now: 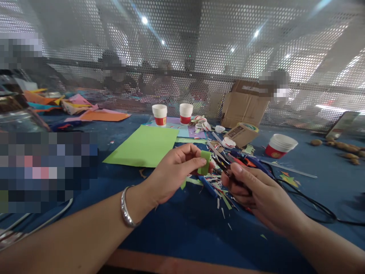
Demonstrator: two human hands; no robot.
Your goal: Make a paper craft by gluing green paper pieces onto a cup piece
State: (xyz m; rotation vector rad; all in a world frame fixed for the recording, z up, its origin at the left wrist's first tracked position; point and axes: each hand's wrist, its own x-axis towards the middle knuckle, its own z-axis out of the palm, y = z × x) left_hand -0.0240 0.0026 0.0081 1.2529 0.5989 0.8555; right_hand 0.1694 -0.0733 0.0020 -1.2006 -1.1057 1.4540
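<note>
My left hand [173, 171] pinches a small green paper piece [204, 163] between thumb and fingers. Close to its right, my right hand [253, 186] is closed around a pair of scissors [221, 163]. The scissor blades point left toward the green piece and look slightly apart. Whether they touch the paper I cannot tell. Behind my left hand a large green paper sheet [145, 146] lies flat on the blue table [182, 239]. Paper scraps [224, 192] are strewn beneath both hands, with a blue-handled tool [208, 186] among them.
Stacked paper cups stand at the back [159, 115] and at the right [281, 145]. A cardboard box [245, 104] leans against the perforated screen [182, 45]. A black cable [308, 199] and a metal ruler [296, 170] lie at right. Coloured papers [105, 115] spread at back left.
</note>
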